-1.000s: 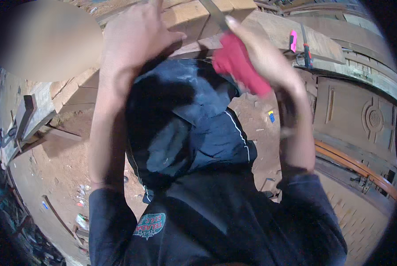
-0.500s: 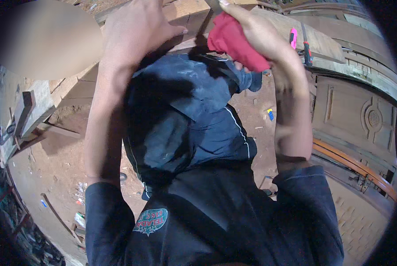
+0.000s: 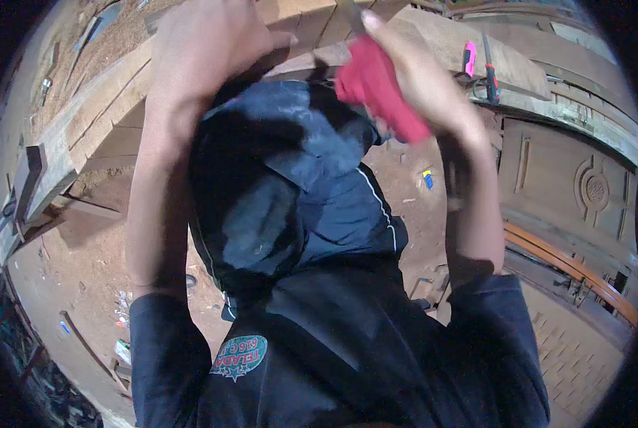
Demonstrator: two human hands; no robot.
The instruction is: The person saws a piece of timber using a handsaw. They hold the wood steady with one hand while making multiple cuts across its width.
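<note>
At the top, my right hand (image 3: 419, 64) is closed round a bunched red cloth (image 3: 376, 82). A flat metal tool (image 3: 350, 16) sticks up out of the cloth; its far end runs past the upper edge. My left hand (image 3: 208, 46) lies to the left, over the light wooden beam (image 3: 312, 25), with its thumb stretched out toward the right. The other left fingers are hidden at the picture's upper edge. A gap of wood separates the two hands.
A pink cutter (image 3: 469, 58) and a slim tool with a black-and-red handle (image 3: 491, 84) lie on a plank at right. Carved wooden panels (image 3: 586, 178) stand below them. Pale timber (image 3: 101, 132) extends left. A yellow-and-blue object (image 3: 428, 179) lies on the dirt floor between my legs and right arm.
The right hand and red cloth have shifted slightly down and right, still gripping. My left forearm sits a little further left. A large blurred patch at upper left is gone.
</note>
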